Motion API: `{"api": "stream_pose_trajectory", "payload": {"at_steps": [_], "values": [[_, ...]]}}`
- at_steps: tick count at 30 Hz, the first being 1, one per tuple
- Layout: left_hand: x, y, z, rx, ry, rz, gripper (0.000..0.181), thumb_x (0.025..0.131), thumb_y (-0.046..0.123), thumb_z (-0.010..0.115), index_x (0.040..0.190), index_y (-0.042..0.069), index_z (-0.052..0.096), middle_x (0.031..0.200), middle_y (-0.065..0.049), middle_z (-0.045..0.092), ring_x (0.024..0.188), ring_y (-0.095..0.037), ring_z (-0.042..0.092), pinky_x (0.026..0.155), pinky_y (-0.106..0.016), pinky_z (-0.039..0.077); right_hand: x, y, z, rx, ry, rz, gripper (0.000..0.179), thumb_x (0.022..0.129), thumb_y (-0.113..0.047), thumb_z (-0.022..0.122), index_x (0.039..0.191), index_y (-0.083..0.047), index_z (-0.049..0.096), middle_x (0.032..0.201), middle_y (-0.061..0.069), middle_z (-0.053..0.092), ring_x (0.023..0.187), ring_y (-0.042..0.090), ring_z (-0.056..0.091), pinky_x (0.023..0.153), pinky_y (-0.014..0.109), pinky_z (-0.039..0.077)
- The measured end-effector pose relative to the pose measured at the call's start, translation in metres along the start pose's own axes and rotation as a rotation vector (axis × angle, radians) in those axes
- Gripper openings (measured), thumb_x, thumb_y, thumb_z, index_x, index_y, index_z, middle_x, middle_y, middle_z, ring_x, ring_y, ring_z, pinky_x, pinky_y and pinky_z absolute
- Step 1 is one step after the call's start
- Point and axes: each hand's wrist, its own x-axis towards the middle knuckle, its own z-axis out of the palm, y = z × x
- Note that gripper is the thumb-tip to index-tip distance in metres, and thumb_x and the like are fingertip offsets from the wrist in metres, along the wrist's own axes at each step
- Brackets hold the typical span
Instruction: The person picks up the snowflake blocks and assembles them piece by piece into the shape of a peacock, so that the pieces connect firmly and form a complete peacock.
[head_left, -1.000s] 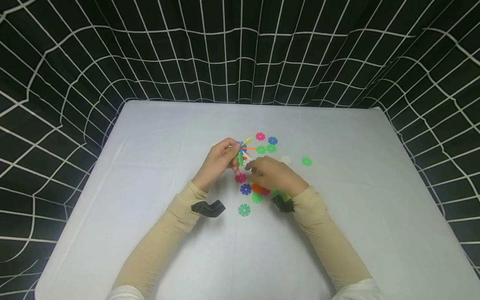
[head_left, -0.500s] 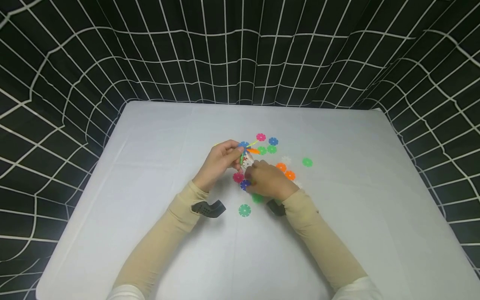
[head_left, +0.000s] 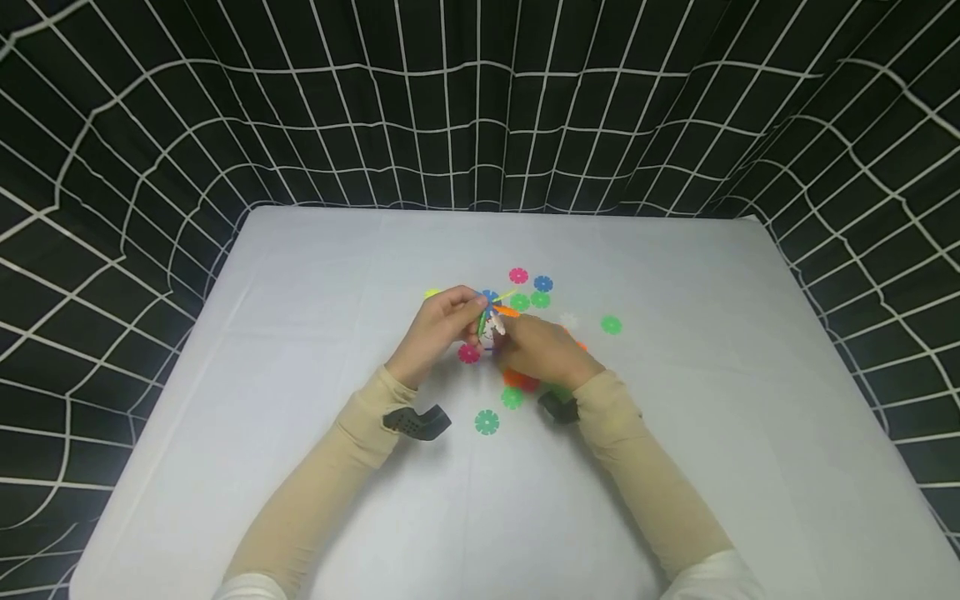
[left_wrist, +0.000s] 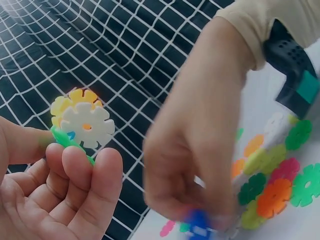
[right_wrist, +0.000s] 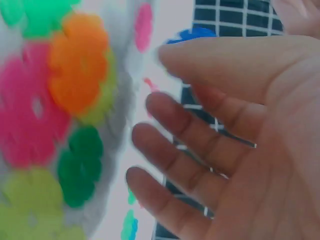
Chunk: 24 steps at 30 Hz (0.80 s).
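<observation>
My left hand [head_left: 444, 327] pinches a small cluster of slotted plastic flower discs [head_left: 491, 302] pushed together at angles. In the left wrist view the green disc [left_wrist: 70, 142] sits between thumb and fingers, with a white disc [left_wrist: 90, 126] and a yellow disc [left_wrist: 59, 107] beyond it. Close beside the cluster is my right hand [head_left: 547, 352]. It pinches a dark blue disc [left_wrist: 198, 224], blurred below the fingertips in the left wrist view. In the right wrist view the blue disc [right_wrist: 196, 33] shows past the thumb, while the other fingers [right_wrist: 165, 150] curve loosely around nothing.
Loose discs lie on the white table [head_left: 360, 250]: a green disc [head_left: 611, 325] to the right, a teal disc [head_left: 487, 422] nearer the front, a pink disc [head_left: 518, 275] farther back. Several overlap in a pile, including an orange disc [left_wrist: 274, 197]. A dark gridded curtain [head_left: 480, 108] surrounds the table.
My right hand reached down to the dark blue disc, picked it off the table and brought it up towards the cluster. My left hand stayed nearly still, the cluster turning slightly.
</observation>
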Motion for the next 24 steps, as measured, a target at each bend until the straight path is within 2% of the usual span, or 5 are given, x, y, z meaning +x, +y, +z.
{"api": "stream_pose_trajectory", "payload": {"at_steps": [3,8,10,15,24], "values": [[0.0,0.0,0.001,0.017,0.001,-0.005,0.02,0.104,0.021,0.056,0.105,0.002,0.062,0.07,0.002,0.049,0.063,-0.019,0.056,0.075,-0.03,0.056,-0.002,0.004,-0.011,0.089,0.098,0.027,0.027,0.096,-0.023,0.066,0.121,-0.015,0.065,0.095,0.004,0.066,0.078,0.022,0.058,0.066,0.032,0.052],[0.0,0.0,0.002,0.039,-0.009,-0.024,0.022,0.103,0.023,0.057,0.104,0.002,0.063,0.068,0.002,0.047,0.063,-0.024,0.054,0.069,-0.037,0.055,-0.01,0.009,-0.031,0.282,0.329,-0.002,0.02,0.099,-0.029,0.065,0.11,-0.012,0.067,0.103,0.008,0.071,0.09,0.026,0.062,0.073,0.036,0.055],[0.0,0.001,0.003,0.031,-0.016,-0.036,0.023,0.103,0.024,0.057,0.104,0.002,0.063,0.067,0.002,0.046,0.061,-0.024,0.054,0.067,-0.04,0.056,-0.013,0.01,-0.036,0.372,0.38,-0.036,0.022,0.1,-0.031,0.064,0.108,-0.012,0.068,0.103,0.009,0.073,0.092,0.026,0.063,0.075,0.037,0.055],[0.0,0.001,0.004,0.024,-0.024,-0.053,0.024,0.103,0.025,0.057,0.104,0.002,0.063,0.066,0.002,0.046,0.059,-0.022,0.054,0.065,-0.038,0.056,-0.019,0.008,-0.043,0.489,0.353,-0.114,0.027,0.103,-0.033,0.06,0.114,-0.011,0.071,0.11,0.008,0.074,0.097,0.023,0.064,0.082,0.036,0.057],[-0.001,-0.001,0.004,0.032,-0.014,-0.086,0.026,0.102,0.027,0.058,0.104,0.002,0.064,0.067,0.002,0.044,0.059,-0.021,0.053,0.062,-0.029,0.054,-0.023,0.004,-0.044,0.484,0.359,-0.176,0.019,0.099,-0.018,0.065,0.114,-0.008,0.073,0.11,0.009,0.073,0.097,0.023,0.062,0.083,0.035,0.055]]}}
